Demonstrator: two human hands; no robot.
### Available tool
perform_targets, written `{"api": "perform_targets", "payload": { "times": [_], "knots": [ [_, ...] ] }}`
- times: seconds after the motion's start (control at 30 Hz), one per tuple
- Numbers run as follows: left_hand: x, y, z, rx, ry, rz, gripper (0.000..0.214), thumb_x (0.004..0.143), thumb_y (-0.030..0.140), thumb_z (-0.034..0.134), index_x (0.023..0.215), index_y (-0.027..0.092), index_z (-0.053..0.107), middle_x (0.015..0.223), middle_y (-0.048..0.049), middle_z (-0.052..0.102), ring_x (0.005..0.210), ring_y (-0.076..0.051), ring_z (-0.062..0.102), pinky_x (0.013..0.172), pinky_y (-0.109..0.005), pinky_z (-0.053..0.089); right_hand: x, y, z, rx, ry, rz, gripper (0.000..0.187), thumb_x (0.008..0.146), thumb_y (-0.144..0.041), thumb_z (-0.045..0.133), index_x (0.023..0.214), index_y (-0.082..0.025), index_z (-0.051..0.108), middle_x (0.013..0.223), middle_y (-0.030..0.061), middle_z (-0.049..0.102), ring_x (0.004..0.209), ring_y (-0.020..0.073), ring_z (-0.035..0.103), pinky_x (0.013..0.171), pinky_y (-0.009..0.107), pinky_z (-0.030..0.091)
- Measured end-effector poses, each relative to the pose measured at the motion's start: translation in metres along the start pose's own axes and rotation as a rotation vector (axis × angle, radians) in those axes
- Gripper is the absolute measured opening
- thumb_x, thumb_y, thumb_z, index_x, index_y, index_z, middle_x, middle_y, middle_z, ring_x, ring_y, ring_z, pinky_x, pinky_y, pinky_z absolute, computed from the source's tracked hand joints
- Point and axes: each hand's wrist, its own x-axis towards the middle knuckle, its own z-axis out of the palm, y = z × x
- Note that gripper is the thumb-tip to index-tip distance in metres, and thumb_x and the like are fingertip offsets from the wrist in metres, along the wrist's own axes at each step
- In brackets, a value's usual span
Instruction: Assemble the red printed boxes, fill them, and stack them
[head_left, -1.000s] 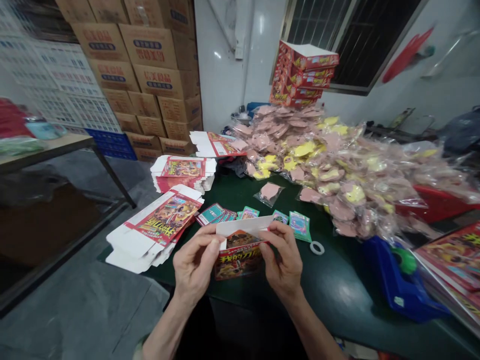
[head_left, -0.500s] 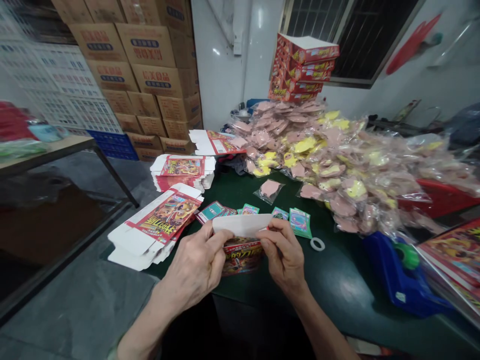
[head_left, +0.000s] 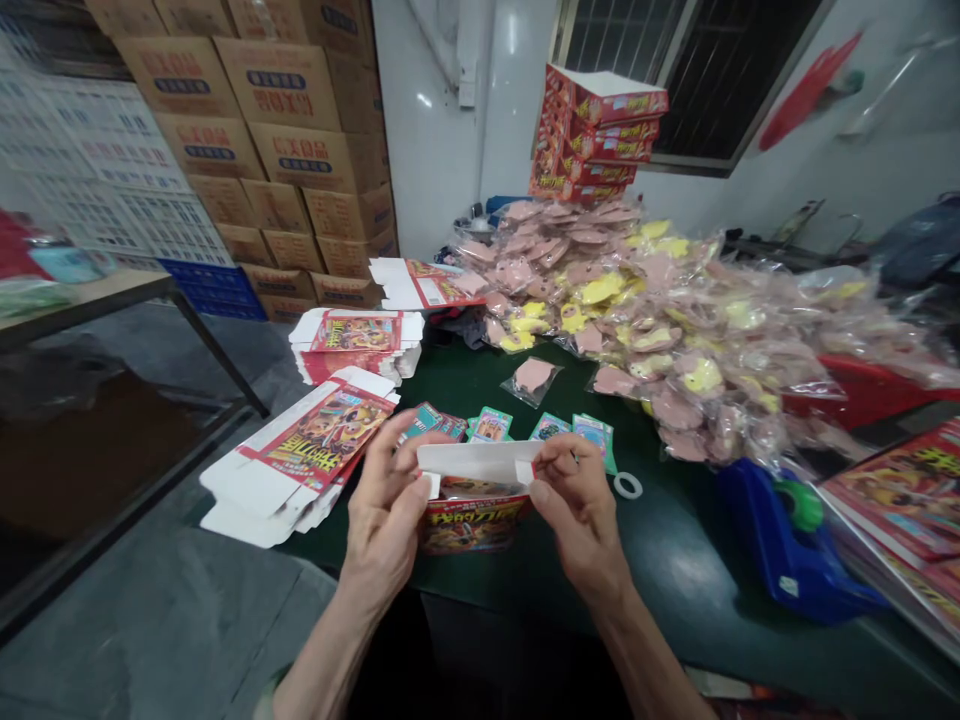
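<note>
Holding the red carton point(head_left: 472, 530) with their fingers point(head_left: 553, 508), left hand point(head_left: 384, 528) and right hand point(head_left: 589, 525) flank it over a green tabletop point(head_left: 667, 570); beyond the carton rise bagged shapes point(head_left: 600, 290), pale wall point(head_left: 514, 120), barred window point(head_left: 619, 40).

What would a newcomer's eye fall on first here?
Most likely the large heap of pink and yellow shapes in clear plastic bags, spread across the far right of the dark green table. At its back rises a stack of red printed cardboard boxes. Then, front and centre, the left hand and right hand hold a red printed carton with a raised white flap.
</note>
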Motion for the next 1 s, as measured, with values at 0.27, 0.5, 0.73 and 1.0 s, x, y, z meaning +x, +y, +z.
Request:
{"api": "perform_targets", "payload": {
  "times": [0.27, 0.5, 0.73, 1.0],
  "knots": [
    [0.01, 0.014, 0.008, -0.189, 0.007, -0.002, 0.017, 0.07, 0.011, 0.061, 0.06, 0.02, 0.071, 0.078, -0.002, 0.064, 0.075, -0.019, 0.067, 0.066, -0.031, 0.054, 0.003, -0.003, -0.01, 0.093, -0.106, 0.0, 0.017, 0.088, -0.024, 0.052, 0.095, -0.025, 0.068, 0.1, 0.0043, 0.055, 0.089, 0.016, 0.056, 0.07, 0.027, 0.047],
    [0.001, 0.012, -0.007, -0.054, -0.138, 0.047, 0.018, 0.081, 0.028, 0.056, 0.082, 0.016, 0.071, 0.1, -0.0106, 0.065, 0.091, -0.023, 0.062, 0.072, -0.031, 0.052, 0.002, -0.019, -0.015, -0.064, -0.143, -0.02, 0.019, 0.084, -0.031, 0.061, 0.101, -0.025, 0.067, 0.101, 0.0051, 0.063, 0.094, 0.0178, 0.06, 0.071, 0.026, 0.05],
    [0.008, 0.026, -0.016, 0.284, -0.295, -0.007, 0.014, 0.081, 0.017, 0.063, 0.094, 0.022, 0.062, 0.102, -0.0034, 0.063, 0.09, -0.014, 0.061, 0.073, -0.02, 0.049, 0.0, -0.026, -0.005, -0.294, -0.102, -0.067, 0.016, 0.089, -0.023, 0.053, 0.102, -0.024, 0.062, 0.096, 0.0023, 0.063, 0.087, 0.0129, 0.059, 0.068, 0.022, 0.047],
    [-0.005, -0.002, -0.002, 0.031, -0.022, 0.023, 0.009, 0.085, 0.02, 0.06, 0.092, 0.024, 0.064, 0.099, -0.0011, 0.064, 0.09, -0.012, 0.059, 0.075, -0.02, 0.047, -0.003, -0.034, 0.003, -0.465, -0.063, -0.123, 0.014, 0.09, -0.019, 0.049, 0.1, -0.023, 0.058, 0.09, -0.0003, 0.062, 0.08, 0.0099, 0.058, 0.068, 0.019, 0.046]
  ]
}}
